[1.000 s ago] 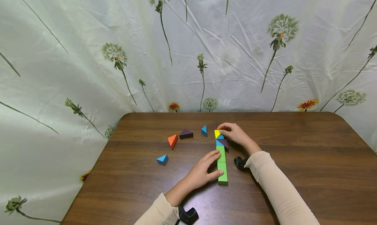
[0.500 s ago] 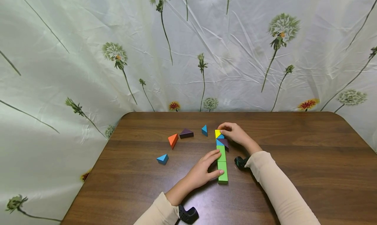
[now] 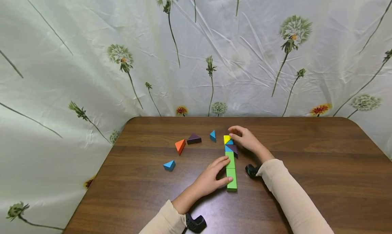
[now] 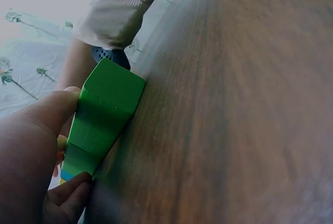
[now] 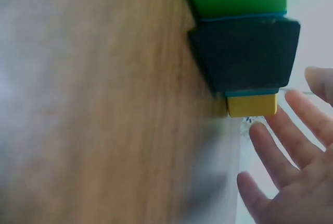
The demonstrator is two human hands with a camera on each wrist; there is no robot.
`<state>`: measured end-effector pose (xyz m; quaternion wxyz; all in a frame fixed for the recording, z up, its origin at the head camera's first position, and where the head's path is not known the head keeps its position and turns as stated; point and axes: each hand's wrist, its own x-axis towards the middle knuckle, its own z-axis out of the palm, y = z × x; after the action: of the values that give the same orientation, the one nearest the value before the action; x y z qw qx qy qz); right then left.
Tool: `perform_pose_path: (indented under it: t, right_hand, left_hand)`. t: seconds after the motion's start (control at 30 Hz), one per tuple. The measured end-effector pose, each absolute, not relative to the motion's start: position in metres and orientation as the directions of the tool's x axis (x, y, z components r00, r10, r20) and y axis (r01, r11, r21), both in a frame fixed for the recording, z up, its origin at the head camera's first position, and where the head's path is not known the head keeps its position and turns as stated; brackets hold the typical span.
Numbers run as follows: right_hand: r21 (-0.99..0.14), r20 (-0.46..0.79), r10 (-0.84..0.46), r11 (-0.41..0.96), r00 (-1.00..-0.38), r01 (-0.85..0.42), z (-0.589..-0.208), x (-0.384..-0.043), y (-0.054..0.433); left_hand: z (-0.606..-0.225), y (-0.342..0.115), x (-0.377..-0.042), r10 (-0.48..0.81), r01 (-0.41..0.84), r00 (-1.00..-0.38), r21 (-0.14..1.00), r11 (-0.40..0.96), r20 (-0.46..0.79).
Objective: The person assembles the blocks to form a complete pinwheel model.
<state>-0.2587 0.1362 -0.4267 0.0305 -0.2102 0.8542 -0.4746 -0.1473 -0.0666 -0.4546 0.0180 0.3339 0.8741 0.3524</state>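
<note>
Two green blocks (image 3: 231, 179) lie end to end in a row on the wooden table. My left hand (image 3: 209, 178) rests along their left side, its thumb touching the near one and its fingertips the far one. Beyond them in the row are a light blue triangular block (image 3: 228, 148) beside a dark purple triangular block (image 3: 233, 147). At the far end, a yellow triangular block (image 3: 226, 138) meets another blue triangle (image 3: 230, 142). My right hand (image 3: 245, 138) hovers just right of that end, its fingers spread apart from the yellow block (image 5: 253, 105) in the right wrist view.
Loose triangular blocks lie left of the row: a blue one (image 3: 212, 136), a purple one (image 3: 194, 139), an orange one (image 3: 180, 146) and a nearer blue one (image 3: 169, 165). A floral curtain (image 3: 251, 57) hangs behind the table's far edge (image 3: 275, 117).
My right hand has let go of the yellow and blue triangles at the row's far end and moved slightly right. My left hand stays where it was.
</note>
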Motion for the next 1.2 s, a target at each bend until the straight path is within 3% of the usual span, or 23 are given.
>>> perform_pose_path:
  t: [0.63,1.03,1.2]
  right_hand:
    - [-0.778,0.262,-0.336,0.482,-0.905,-0.404,-0.426,-0.209,0.144]
    - [-0.695,0.335,-0.455,0.472,-0.825,-0.543,-0.434,-0.181,0.145]
    - [-0.620,0.354,-0.540,0.475,-0.763,-0.624,-0.439,-0.175,0.144]
  left_hand:
    - [-0.452,-0.066,-0.146,0.591,0.569,-0.782,0.618,0.543,0.201]
    - [-0.454,-0.065,-0.146,0.595,0.596,-0.769,0.599,0.535,0.234]
    - [-0.454,-0.065,-0.147,0.595,0.598,-0.768,0.598,0.533,0.237]
